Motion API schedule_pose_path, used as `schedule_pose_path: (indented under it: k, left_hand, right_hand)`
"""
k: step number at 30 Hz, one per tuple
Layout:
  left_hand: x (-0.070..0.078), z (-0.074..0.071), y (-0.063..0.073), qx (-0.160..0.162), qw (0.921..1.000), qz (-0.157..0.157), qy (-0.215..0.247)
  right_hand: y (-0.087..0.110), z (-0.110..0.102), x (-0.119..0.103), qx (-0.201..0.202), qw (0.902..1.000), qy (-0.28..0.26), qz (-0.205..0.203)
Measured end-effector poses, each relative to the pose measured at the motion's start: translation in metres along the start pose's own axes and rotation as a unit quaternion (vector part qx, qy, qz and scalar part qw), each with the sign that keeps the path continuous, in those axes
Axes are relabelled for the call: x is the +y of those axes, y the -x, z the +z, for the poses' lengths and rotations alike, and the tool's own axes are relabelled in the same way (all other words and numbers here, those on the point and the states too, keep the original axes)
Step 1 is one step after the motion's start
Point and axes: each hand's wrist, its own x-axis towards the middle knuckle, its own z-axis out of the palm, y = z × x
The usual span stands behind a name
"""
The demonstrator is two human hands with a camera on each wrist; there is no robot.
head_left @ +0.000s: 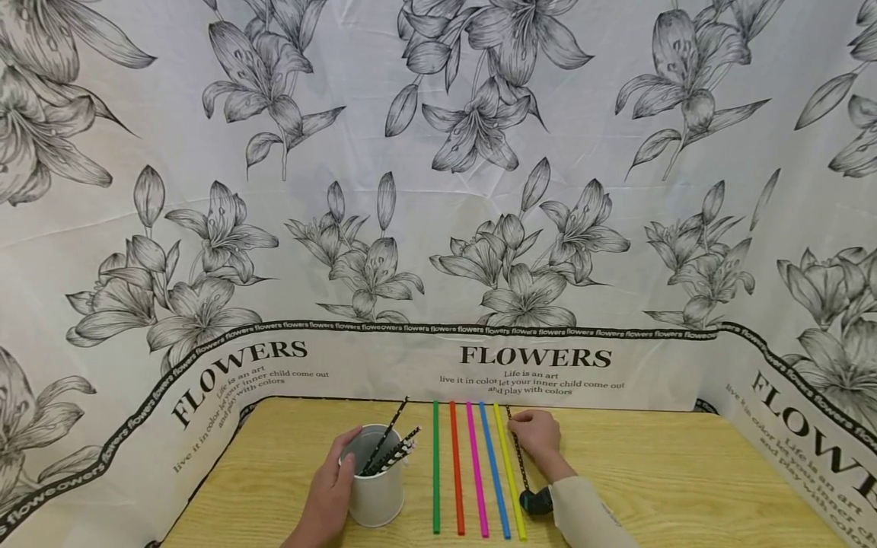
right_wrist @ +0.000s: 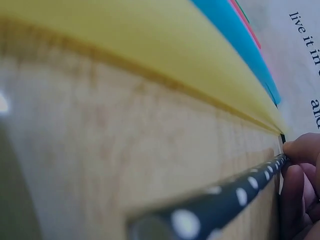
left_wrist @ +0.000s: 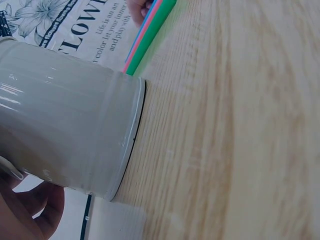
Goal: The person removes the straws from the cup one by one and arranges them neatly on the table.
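My left hand [head_left: 327, 487] grips a white metal pail [head_left: 378, 504], its thumb at the rim and fingers along the outer side. Several black-and-white patterned paper straws [head_left: 392, 454] lean inside the pail. My right hand [head_left: 537, 434] pinches the far end of a black straw with white dots [right_wrist: 240, 196], to the right of a yellow straw [head_left: 510, 473]. Left of the yellow one lie a blue straw [head_left: 495, 472], a pink straw [head_left: 477, 472], a red straw [head_left: 457, 472] and a green straw [head_left: 435, 472], side by side and apart.
The wood-grain table [head_left: 671, 472] is bounded at the back and sides by a white cloth [head_left: 404, 365] with flower drawings and lettering. A black wrist camera [head_left: 537, 501] sits at my right wrist, beside the dotted straw's near end.
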Motion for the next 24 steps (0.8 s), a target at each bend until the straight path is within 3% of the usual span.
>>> schedule_pose_path:
  k: [12, 24]
  left_hand:
    - [-0.0003, 0.0004, -0.0006, -0.003, 0.9996, -0.018, 0.02]
    - [0.0037, -0.0017, 0.0014, -0.007, 0.9998, -0.001, 0.018]
  right_hand:
    - [0.0004, 0.0015, 0.0018, -0.004, 0.9999, 0.0, -0.014]
    - [0.0006, 0.0009, 0.0017, -0.008, 0.9996, 0.003, -0.025]
